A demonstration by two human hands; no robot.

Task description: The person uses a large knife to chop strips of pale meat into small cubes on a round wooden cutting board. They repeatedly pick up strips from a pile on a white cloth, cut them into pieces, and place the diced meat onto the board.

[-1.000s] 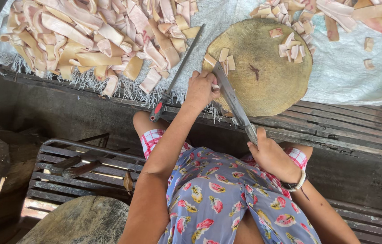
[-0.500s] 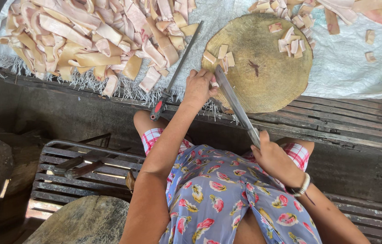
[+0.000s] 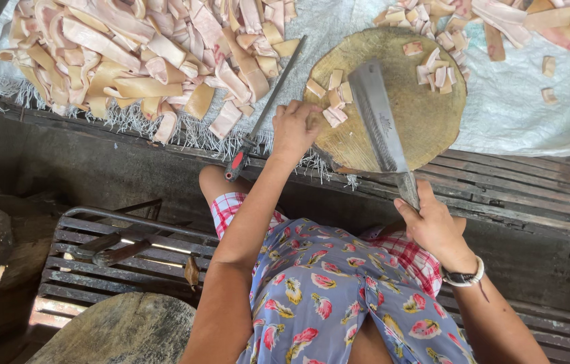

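My right hand (image 3: 435, 226) grips the handle of a broad cleaver (image 3: 378, 118), whose blade lies flat across a round wooden chopping block (image 3: 420, 114). On the block's near left edge my left hand (image 3: 294, 128) rests with its fingers on a few small cut pieces (image 3: 333, 101) of pale pink strip. More cut cubes (image 3: 433, 67) lie at the block's far side. A big heap of long pale strips (image 3: 130, 61) is piled on the white woven sheet (image 3: 521, 108) to the left.
A sharpening steel (image 3: 265, 111) with a red and black handle lies between the heap and the block. The sheet covers a slatted wooden platform (image 3: 534, 195). Below left are a metal slatted rack (image 3: 96, 256) and a second round wooden block (image 3: 116, 330).
The cleaver has swung from a raised slant beside the block to lying flat on it. The camera has tilted closer, and my left hand stays at the block's edge.
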